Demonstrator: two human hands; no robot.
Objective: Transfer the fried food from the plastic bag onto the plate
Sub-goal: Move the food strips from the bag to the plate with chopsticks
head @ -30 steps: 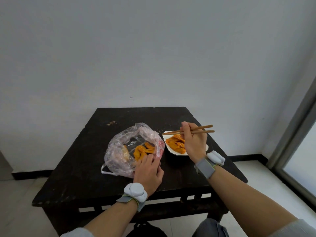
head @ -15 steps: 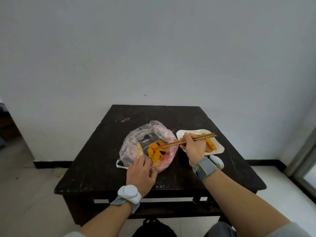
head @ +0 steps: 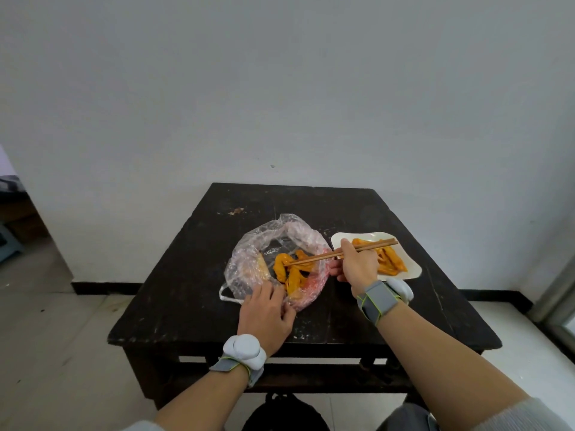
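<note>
A clear plastic bag (head: 255, 250) lies open on the black table (head: 357, 209), with several orange fried pieces (head: 287, 270) inside it. My left hand (head: 264, 312) grips the bag's near edge. My right hand (head: 357, 265) holds a pair of wooden chopsticks (head: 329, 255), whose tips reach left into the bag and touch the fried pieces. To the right sits a white plate (head: 413, 269) with more fried pieces (head: 390, 258) on it, partly hidden behind my right hand.
The small table stands against a white wall. A dark bag (head: 280, 412) sits on the tiled floor under its near edge. A doorway opens at the far left, and a window frame (head: 557, 293) stands at the right.
My right hand has swung the chopsticks from over the plate leftward into the bag. My left hand has kept its hold on the bag's edge. The view has shifted.
</note>
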